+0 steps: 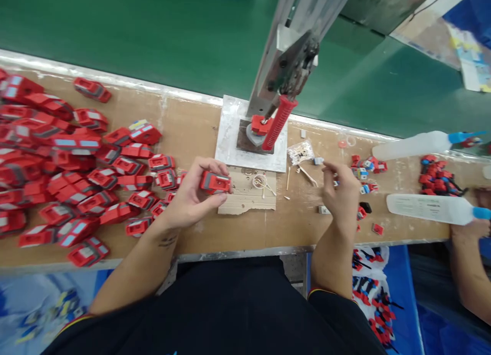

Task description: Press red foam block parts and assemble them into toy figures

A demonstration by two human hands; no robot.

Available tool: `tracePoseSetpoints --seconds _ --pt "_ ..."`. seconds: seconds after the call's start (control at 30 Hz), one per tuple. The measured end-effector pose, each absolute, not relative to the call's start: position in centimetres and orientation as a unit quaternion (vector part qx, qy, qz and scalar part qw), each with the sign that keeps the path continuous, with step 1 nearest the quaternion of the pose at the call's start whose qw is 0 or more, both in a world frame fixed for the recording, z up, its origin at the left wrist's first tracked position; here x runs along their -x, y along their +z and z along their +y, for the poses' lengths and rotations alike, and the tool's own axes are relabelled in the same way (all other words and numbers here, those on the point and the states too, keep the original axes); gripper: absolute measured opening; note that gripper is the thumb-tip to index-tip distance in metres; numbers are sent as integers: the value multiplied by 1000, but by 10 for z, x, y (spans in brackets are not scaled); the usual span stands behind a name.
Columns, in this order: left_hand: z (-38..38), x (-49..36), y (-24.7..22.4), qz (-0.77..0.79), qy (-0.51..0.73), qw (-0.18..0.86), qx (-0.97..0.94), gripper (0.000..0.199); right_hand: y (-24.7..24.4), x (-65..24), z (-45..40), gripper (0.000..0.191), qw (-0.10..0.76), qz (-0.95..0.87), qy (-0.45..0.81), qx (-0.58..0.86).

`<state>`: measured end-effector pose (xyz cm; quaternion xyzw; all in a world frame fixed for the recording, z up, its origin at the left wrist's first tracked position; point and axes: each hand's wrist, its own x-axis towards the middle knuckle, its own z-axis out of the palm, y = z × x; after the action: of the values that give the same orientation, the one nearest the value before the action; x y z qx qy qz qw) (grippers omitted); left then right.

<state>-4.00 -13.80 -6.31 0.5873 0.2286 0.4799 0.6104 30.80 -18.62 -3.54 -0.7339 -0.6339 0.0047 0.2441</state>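
Note:
My left hand (199, 194) is closed around a red toy vehicle body (216, 182) with a grey band, its hollow side facing up. My right hand (342, 191) is over the table to the right, its fingers drawn together in a pinch. A small grey-white block (318, 161) shows right at those fingertips; whether it is gripped or lies on the table, I cannot tell. Between my hands is a torn piece of cardboard (245, 197) with a ring and a cotton swab (263, 193) on it.
A toggle press with a red handle (281, 122) stands on a metal plate (226, 140), a red part under it. Many red vehicle bodies (76, 140) pile up at left. Bottles (425, 208) and small parts lie right, near another person's arm (470, 263).

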Motion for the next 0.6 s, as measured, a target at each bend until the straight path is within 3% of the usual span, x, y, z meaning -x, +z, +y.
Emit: tracePoseSetpoints --seconds 0.13,0.5,0.6 --pt "-141 34 -63 203 483 645 -556 34 -10 -276 -177 25 315 -671 44 670" --pt "-147 31 -62 211 462 686 -521 34 -32 -259 -171 26 246 -827 225 453" --pt "-148 28 -66 203 455 701 -510 32 -35 -254 -168 10 261 -835 225 430"
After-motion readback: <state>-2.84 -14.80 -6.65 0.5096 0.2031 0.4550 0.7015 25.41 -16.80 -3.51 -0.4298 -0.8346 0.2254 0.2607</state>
